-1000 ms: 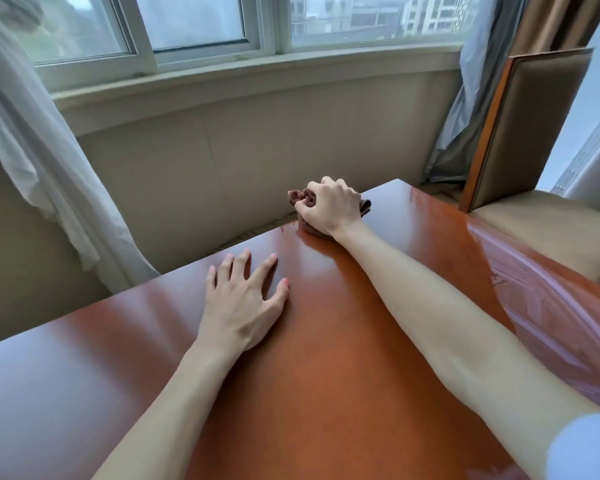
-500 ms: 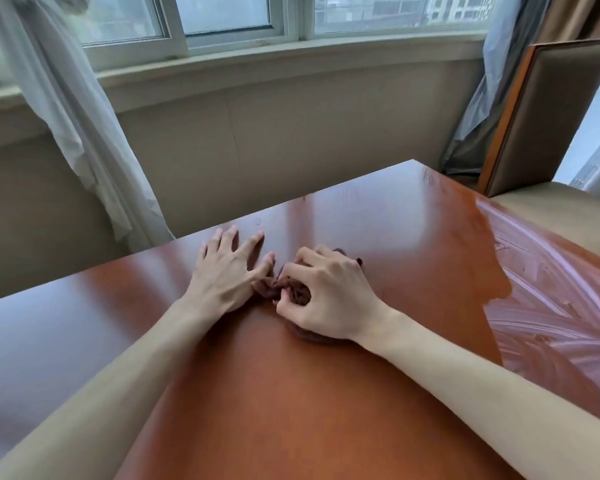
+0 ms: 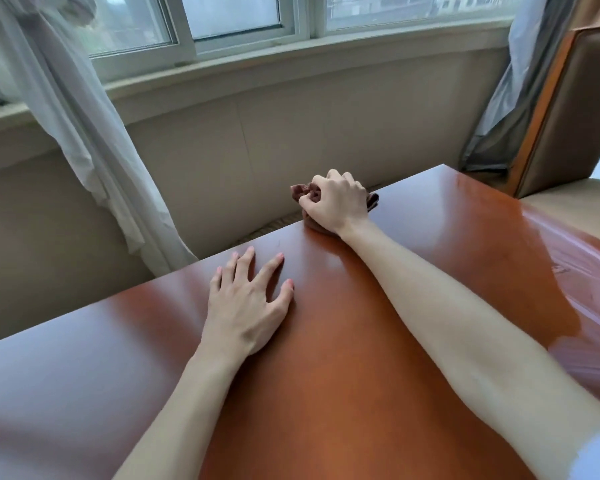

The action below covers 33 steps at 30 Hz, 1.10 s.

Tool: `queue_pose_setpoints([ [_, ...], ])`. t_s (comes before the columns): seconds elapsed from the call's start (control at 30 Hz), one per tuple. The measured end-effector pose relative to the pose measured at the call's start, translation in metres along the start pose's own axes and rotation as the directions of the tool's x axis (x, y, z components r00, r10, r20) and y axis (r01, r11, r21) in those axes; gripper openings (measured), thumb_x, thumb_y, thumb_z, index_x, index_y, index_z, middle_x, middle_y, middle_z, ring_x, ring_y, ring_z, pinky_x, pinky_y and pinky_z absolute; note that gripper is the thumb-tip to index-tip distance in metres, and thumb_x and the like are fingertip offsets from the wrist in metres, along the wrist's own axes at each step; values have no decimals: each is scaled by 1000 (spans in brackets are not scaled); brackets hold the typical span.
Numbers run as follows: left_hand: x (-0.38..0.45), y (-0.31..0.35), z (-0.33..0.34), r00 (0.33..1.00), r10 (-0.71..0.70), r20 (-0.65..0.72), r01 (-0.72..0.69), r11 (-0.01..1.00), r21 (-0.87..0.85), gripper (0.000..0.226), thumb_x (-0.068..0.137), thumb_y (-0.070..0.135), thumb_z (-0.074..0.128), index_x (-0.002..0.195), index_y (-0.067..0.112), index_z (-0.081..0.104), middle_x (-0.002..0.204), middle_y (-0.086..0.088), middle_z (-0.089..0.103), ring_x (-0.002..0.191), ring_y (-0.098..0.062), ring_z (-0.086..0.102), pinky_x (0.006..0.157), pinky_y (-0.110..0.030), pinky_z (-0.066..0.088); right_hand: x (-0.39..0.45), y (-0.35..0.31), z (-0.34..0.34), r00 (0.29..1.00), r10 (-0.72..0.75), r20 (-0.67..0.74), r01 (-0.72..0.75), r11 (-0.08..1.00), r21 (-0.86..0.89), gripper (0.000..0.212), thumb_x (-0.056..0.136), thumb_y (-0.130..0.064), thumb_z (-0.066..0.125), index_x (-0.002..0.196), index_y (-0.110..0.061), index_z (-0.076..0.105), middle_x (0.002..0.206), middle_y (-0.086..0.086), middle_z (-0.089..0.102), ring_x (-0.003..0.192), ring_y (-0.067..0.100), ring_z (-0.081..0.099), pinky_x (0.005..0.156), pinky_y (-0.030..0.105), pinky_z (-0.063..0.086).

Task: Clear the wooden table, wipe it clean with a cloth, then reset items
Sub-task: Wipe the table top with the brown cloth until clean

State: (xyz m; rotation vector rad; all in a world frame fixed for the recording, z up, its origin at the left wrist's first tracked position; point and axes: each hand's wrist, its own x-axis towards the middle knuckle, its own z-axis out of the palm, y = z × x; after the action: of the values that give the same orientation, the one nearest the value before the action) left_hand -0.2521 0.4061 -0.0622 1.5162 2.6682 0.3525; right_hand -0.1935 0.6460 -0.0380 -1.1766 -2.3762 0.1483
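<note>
From the head view, the right hand [image 3: 335, 202] is reaching across the wooden bench [image 3: 326, 358] to its far edge, and its grip is curling tight around a bunched brown cloth [image 3: 300, 192], pinching the folds between thumb and fingers while the heel of the palm is pressing the wad down onto the wood. The cloth is sitting right at that far edge, mostly hidden under the hand, with a corner poking out on each side. The left hand [image 3: 246, 303] is lying flat on the bench nearer the person, fingers spread, holding nothing and apparently bracing.

The cloth is looking soft, light and limp, so it is likely to crumple rather than hold any shape; gathering it into one wad under the palm seems the sound hold. The glossy bench is reflecting the window and is probably slick, letting the cloth glide easily. A chair [image 3: 565, 109] is standing beyond the right corner.
</note>
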Motion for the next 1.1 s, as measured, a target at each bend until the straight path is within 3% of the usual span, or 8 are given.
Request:
queue_pose_setpoints([
  [0.17, -3, 2, -4, 1000, 6, -1, -6, 1000, -21, 58, 98, 64, 29, 154, 49, 28, 166, -5, 20, 153, -25, 10, 125, -46, 6, -155, -2, -58, 987, -155, -48, 158, 984, 77, 35, 81, -53, 51, 91, -28, 73, 92, -4, 64, 89, 27, 59, 75, 36, 46],
  [0.33, -6, 2, -6, 1000, 17, 10, -17, 999, -32, 57, 100, 61, 31, 155, 46, 29, 166, -8, 19, 153, -29, 13, 124, -47, 6, -280, 4, -112, 931, -357, -76, 364, 920, 145, 21, 81, -44, 63, 92, -30, 74, 94, -10, 64, 90, 17, 58, 79, 27, 45],
  [0.47, -5, 0, -3, 1000, 28, 4, -28, 999, -36, 57, 100, 62, 30, 155, 47, 28, 166, -7, 18, 153, -28, 11, 125, -46, 5, -214, 11, -91, 961, -274, -42, 276, 960, 48, 29, 81, -51, 56, 92, -30, 73, 90, -8, 63, 88, 22, 61, 72, 28, 45],
  [0.63, 1, -4, 2, 999, 29, -19, -29, 999, -17, 69, 88, 71, 17, 153, 51, 28, 165, -3, 20, 153, -24, 11, 125, -44, 6, -59, 41, -34, 998, -16, -56, 14, 999, -43, 29, 84, -50, 57, 93, -25, 70, 95, 4, 61, 96, 35, 60, 74, 39, 44],
  [0.8, 0, -7, 6, 999, 26, -42, -26, 1000, 3, 71, 86, 72, 11, 153, 53, 25, 166, 0, 17, 154, -19, 7, 125, -41, 4, 46, 65, -9, 988, 137, -68, -144, 985, -97, 34, 86, -48, 55, 103, -26, 73, 109, 8, 65, 109, 37, 58, 90, 42, 44],
  [0.93, 0, -4, 2, 1000, 18, -15, -18, 1000, 2, 74, 84, 73, 8, 153, 52, 24, 166, -1, 16, 154, -20, 7, 125, -42, 4, 38, 62, -14, 986, 157, -50, -161, 982, -96, 34, 86, -47, 54, 102, -24, 73, 107, 8, 64, 107, 37, 58, 88, 42, 43],
  [1.1, -1, 3, -4, 997, -7, 77, 2, 998, 61, 61, 98, 66, 19, 156, 48, 20, 166, -7, 16, 153, -28, 10, 124, -48, 8, -97, 44, -60, 1000, 18, -19, -19, 999, -30, 39, 80, -54, 48, 92, -25, 70, 96, 4, 63, 95, 35, 59, 81, 42, 47],
])
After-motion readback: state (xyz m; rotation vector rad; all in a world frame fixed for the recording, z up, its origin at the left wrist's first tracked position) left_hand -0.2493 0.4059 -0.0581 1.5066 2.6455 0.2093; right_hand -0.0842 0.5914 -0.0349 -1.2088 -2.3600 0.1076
